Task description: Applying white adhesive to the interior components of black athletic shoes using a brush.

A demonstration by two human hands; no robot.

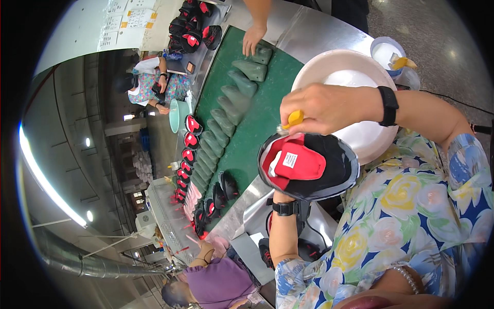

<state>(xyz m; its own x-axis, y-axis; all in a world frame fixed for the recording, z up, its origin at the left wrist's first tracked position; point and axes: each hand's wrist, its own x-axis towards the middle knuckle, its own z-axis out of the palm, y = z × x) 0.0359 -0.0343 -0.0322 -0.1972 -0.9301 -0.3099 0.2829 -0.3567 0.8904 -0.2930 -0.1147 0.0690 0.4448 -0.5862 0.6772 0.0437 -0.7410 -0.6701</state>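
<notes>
My right hand [314,108] pinches a brush with a yellow handle [293,119]. Its pale bristles touch the far left edge of a black and red shoe upper [332,149]. A white label shows on the red lining inside it. From beneath, my left hand [281,196] holds the upper up; its fingers are hidden behind it. Just beyond, under my right forearm, sits a wide pale pink basin [329,59] with white liquid. To the left, a row of grey-green soles [234,105] lies on a green conveyor belt [272,98].
Black and red uppers [191,141] line the belt's far edge; several more [221,190] lie nearer. Another person's hand [253,40] touches a sole at the top. A white tub [385,51] with a yellow-handled brush stands beyond the basin. Co-workers [221,280] sit along the line.
</notes>
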